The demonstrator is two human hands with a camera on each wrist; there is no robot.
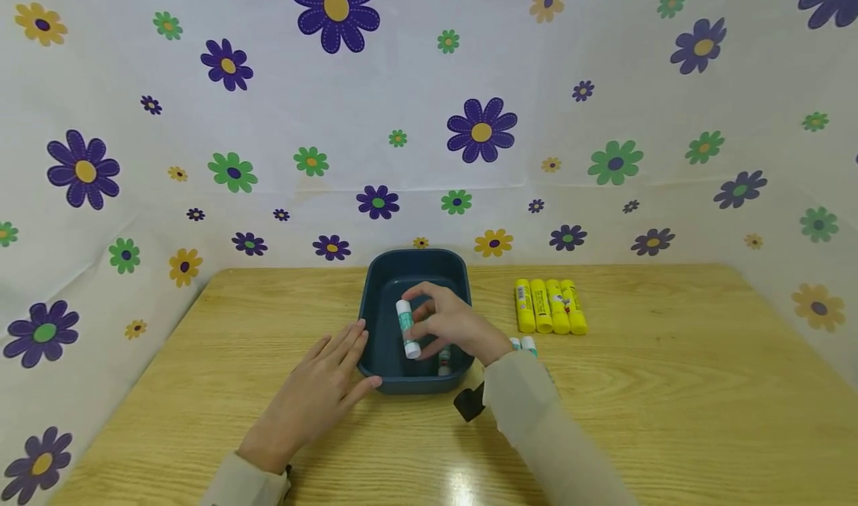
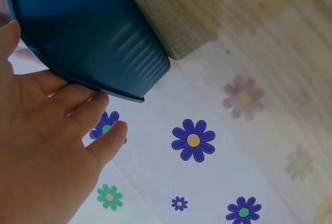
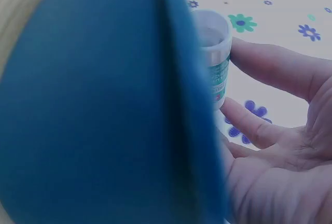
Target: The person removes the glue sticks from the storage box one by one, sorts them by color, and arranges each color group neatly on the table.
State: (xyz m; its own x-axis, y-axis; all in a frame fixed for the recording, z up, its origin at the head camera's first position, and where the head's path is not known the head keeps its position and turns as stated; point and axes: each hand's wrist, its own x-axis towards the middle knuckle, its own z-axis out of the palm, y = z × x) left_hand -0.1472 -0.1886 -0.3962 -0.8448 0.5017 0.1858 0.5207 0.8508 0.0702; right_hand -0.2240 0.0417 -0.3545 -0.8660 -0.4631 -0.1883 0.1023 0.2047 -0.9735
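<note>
Over the dark blue bin (image 1: 415, 385), my right hand (image 1: 445, 316) pinches a white and green glue stick (image 1: 407, 329) between thumb and fingers. The right wrist view shows the same glue stick (image 3: 220, 73) end-on above the bin's rim, its lower part hidden by the bin wall (image 3: 104, 105). Inside the bin, near its front right corner, lies another glue stick (image 1: 445, 361), partly covered by my right hand. My left hand (image 1: 322, 379) rests its straight fingers along the bin's left rim; in the left wrist view the fingertips (image 2: 101, 99) touch that rim.
Several yellow glue sticks (image 1: 551, 307) lie side by side on the wooden table (image 1: 670, 387), right of the bin. White and green glue sticks (image 1: 528, 344) show partly behind my right wrist. A flower-patterned sheet (image 1: 415, 81) hangs behind the table.
</note>
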